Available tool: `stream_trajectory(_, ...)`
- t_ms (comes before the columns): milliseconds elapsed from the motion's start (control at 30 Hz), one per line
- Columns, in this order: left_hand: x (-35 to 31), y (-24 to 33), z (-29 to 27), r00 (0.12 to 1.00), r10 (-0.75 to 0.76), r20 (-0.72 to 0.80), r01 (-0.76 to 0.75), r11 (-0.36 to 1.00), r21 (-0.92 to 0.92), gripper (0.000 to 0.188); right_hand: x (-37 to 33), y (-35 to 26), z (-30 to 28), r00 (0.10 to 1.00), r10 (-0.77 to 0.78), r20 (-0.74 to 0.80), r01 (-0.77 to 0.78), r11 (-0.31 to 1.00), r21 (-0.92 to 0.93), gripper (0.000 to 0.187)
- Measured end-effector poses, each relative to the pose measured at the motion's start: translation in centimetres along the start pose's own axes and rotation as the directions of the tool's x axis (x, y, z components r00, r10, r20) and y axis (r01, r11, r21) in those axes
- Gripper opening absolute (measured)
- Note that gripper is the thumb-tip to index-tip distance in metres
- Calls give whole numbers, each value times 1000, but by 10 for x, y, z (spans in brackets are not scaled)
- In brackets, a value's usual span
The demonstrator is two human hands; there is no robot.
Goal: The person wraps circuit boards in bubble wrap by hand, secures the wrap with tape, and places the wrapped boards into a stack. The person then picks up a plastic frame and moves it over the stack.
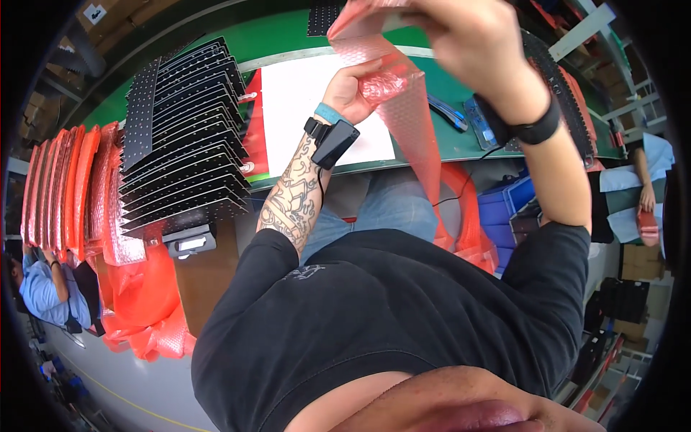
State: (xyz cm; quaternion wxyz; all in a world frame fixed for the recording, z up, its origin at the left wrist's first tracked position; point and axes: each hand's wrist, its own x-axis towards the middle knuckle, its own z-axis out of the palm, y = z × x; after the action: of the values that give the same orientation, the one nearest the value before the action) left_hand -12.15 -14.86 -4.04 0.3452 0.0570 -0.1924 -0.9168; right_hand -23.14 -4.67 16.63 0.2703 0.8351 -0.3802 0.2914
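Observation:
A long strip of pink bubble wrap [413, 108] stretches over the workbench and hangs down past its front edge. My left hand [353, 95] is closed on a crumpled part of it, above a white sheet [299, 108]. Higher up, my right hand [471, 43] pinches the upper, folded part of the same wrap; its fingers are slightly blurred and partly cut off by the top of the view. Below my right hand, a blue-handled cutter [448, 113] lies on the green bench top [281, 32].
Left of the sheet stands a row of black perforated panels [187, 137], with red bubble-wrapped pieces [61, 191] beyond. More red wrap [147, 302] hangs below them. Blue bins [504, 209] stand under the bench at right. Two other people [44, 291] are at the far left and right.

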Motion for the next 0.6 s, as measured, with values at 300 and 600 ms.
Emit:
stream_trajectory(300, -30, -46, -37, 978, -128, 168, 171, 946, -275, 47, -120, -18, 73, 998, 13, 68, -9, 998, -58, 32)
stream_trajectory(600, -85, -48, -23, 997, -68, 47, 79, 949, -306, 53, -161, -84, 87, 900, 243, 363, -224, 970, -94, 46)
